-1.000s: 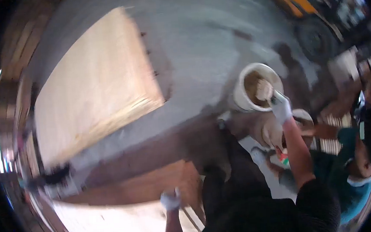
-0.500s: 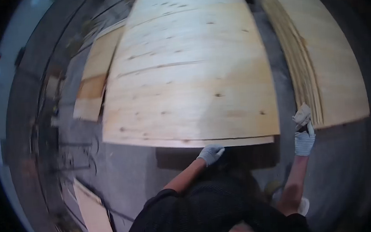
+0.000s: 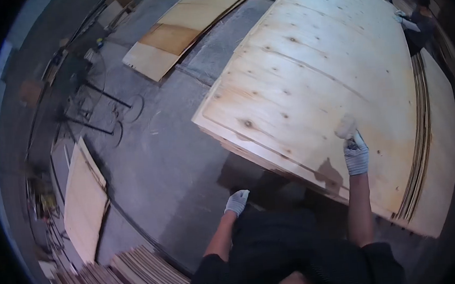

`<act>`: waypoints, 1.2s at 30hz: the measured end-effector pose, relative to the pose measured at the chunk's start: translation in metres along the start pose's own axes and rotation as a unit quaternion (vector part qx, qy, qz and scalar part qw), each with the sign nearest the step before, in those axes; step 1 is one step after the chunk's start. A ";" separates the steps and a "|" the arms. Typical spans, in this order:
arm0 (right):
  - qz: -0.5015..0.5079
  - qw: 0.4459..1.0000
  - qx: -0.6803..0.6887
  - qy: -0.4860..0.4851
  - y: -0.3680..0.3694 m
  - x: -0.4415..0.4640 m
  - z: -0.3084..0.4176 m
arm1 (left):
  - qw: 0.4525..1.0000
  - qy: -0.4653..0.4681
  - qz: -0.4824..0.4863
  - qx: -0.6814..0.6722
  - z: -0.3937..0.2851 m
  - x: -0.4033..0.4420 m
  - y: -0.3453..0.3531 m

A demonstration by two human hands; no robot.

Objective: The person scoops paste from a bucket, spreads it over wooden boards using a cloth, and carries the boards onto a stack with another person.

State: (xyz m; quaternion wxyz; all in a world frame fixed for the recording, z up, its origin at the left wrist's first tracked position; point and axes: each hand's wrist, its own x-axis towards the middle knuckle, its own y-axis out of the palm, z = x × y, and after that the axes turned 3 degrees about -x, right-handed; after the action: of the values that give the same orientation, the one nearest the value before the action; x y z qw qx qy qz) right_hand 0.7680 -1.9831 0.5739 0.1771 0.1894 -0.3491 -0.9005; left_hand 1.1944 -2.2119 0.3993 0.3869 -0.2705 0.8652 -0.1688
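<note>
A large pale plywood sheet [image 3: 308, 77] with dark knots lies on top of a stack in front of me. My right hand [image 3: 357, 156], in a striped white glove, is above its near part and casts a shadow on it. The fingers are closed round a pale, lumpy wad [image 3: 346, 126], maybe bunched cloth; its kind is not clear. My left hand [image 3: 237, 201], gloved too, hangs over the floor left of the stack's near edge, apart from it. Its fingers are curled closed, with nothing visible in them.
Another plywood stack [image 3: 437, 168] adjoins on the right. A co-worker [image 3: 419, 25] stands at the far right, a gloved hand near the sheet's edge. More sheets lie on the floor at the far left [image 3: 176, 31] and near left [image 3: 85, 201]. Stacked boards [image 3: 126, 281] stand at bottom left.
My view has turned, so the stack now sits further right and slanted. My left hand has come off the sheet's near edge. The right hand, with the wad, has moved over the sheet.
</note>
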 end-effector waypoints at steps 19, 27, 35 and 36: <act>-0.292 0.817 -0.496 -0.040 0.133 0.092 -0.360 | 0.993 -0.093 0.062 -0.034 0.202 0.382 -0.520; -0.276 0.613 -0.740 -0.030 0.233 0.076 -0.412 | 0.935 -0.299 0.189 -0.015 0.260 0.581 -0.687; -0.473 0.841 -0.261 -0.046 0.358 0.099 -0.507 | 0.930 0.305 0.177 0.100 -0.170 0.822 -0.485; -0.494 0.836 -0.225 -0.081 0.370 0.105 -0.489 | 0.890 0.415 0.155 0.107 -0.250 0.805 -0.439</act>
State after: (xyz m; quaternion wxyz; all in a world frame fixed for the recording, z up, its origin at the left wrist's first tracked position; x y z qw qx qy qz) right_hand 0.9737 -2.5621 0.4741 -0.2822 0.2176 -0.0103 -0.9343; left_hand 0.7063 -3.0228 0.3153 0.0399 0.0049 0.9547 -0.2948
